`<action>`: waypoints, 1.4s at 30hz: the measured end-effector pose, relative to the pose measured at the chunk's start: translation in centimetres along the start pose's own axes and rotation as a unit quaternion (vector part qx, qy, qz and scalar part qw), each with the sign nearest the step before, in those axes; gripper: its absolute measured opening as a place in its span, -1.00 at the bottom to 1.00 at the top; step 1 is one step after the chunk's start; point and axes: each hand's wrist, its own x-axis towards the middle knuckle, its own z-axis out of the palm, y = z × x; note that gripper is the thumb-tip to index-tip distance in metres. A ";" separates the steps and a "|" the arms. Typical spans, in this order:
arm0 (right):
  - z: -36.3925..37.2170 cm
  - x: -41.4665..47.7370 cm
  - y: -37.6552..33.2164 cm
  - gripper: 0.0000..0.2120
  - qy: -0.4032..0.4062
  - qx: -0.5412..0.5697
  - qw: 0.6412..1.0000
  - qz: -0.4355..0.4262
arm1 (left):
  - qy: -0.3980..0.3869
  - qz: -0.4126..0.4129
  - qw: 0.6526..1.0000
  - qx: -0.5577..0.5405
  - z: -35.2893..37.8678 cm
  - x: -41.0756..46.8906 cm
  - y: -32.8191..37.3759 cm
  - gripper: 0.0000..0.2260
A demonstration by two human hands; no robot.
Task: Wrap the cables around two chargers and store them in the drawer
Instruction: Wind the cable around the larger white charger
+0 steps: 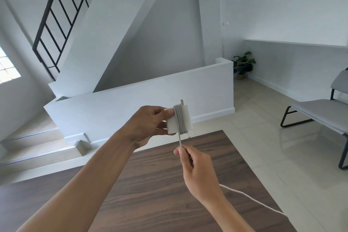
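My left hand (146, 126) holds a white square charger (185, 118) up in the air above the far edge of the table, thumb on its left face. Several turns of grey-white cable (180, 120) are wound around its middle, and a metal plug prong sticks up from its top. Just below it, my right hand (195, 167) pinches the cable between thumb and forefinger. The loose rest of the cable (248, 197) trails from behind my right wrist across the table to the right. No second charger and no drawer are in view.
A dark wood-grain table (150, 184) fills the lower frame. Beyond it stand a low white wall (131, 100), steps at the left and a staircase with a black railing. A grey bench (320, 113) and a potted plant (243, 64) are at the right on the tiled floor.
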 end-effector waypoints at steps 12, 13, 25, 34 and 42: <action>-0.7 1.9 2.0 -0.77 0.011 0.073 0.997 0.002 | -0.033 0.037 0.999 -0.006 0.7 -1.1 0.3 -0.76; -1.0 2.2 2.1 -0.77 -0.005 0.069 0.998 0.006 | -0.044 0.043 0.998 -0.003 0.7 -1.3 0.4 -0.76; -7.0 9.2 0.6 -0.79 -0.148 -0.133 0.980 0.005 | -0.111 0.078 0.941 0.309 -1.1 -2.3 -1.4 -0.73; -6.4 7.5 -4.2 -0.76 -0.167 -0.238 0.956 -0.029 | -0.029 0.063 0.898 0.435 -3.1 -0.8 -2.2 -0.72; -3.2 3.8 -4.5 -0.68 -0.109 -0.265 0.955 -0.074 | 0.079 0.077 0.913 0.392 -2.4 -0.1 -2.1 -0.81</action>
